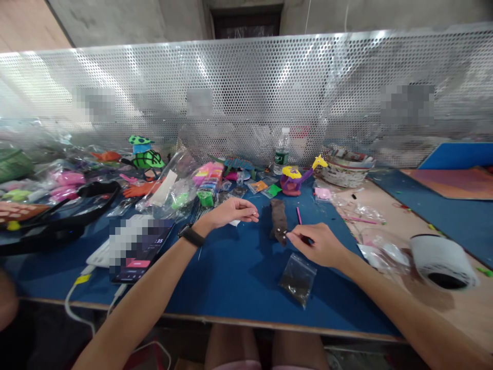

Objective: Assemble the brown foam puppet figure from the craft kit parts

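Nearest on the blue desk: a clear zip bag of dark material, lying flat near the front edge; phone at far left. Beyond the bag, right hand — grip narrowed, thumb and finger tips at the near end of a brown figure; whether a small piece is pinched there, cannot tell. Figure lies lengthwise between the hands, small white spots on its near end. Left hand is apart from it, fingers curled, tips drawn close; contents of that grip unclear. Pink stick just right of figure. Farther: purple-and-yellow giraffe, bottle, then perforated panel.
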Demonstrator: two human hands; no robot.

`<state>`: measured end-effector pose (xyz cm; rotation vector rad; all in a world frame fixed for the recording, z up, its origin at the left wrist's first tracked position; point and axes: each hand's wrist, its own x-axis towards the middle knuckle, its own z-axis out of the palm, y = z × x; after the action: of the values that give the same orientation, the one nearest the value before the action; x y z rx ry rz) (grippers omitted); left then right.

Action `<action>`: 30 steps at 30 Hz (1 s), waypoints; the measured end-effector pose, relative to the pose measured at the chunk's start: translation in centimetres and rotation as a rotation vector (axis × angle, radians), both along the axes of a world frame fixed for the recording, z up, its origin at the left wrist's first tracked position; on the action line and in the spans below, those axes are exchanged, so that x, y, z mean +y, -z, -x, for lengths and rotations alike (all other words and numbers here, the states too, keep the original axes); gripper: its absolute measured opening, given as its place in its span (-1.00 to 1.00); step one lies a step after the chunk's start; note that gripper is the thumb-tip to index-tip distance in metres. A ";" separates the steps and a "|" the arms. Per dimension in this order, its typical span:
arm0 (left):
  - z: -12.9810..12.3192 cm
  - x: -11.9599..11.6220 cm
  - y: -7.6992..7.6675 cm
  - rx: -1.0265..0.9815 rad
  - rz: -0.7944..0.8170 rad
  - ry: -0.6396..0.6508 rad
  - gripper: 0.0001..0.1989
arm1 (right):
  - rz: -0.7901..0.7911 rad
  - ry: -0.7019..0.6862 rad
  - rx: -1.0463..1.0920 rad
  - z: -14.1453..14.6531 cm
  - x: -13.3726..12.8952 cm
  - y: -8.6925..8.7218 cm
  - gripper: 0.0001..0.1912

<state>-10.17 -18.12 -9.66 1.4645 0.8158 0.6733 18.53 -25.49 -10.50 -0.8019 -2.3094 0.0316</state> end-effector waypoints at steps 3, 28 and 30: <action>-0.1 0.0 0.0 -0.005 -0.001 -0.003 -0.63 | -0.005 -0.005 0.007 0.0 0.0 -0.1 -0.61; 0.7 0.3 0.0 0.136 -0.200 0.038 -0.66 | -0.001 -0.013 0.013 0.0 -0.1 -0.2 -0.64; 0.7 0.5 0.3 0.129 -0.191 0.049 -0.68 | -0.002 -0.012 0.014 0.0 0.0 -0.2 -0.64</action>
<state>-10.91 -17.57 -9.96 1.7099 0.8285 0.6386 18.51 -25.53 -10.34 -0.7847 -2.3004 0.0399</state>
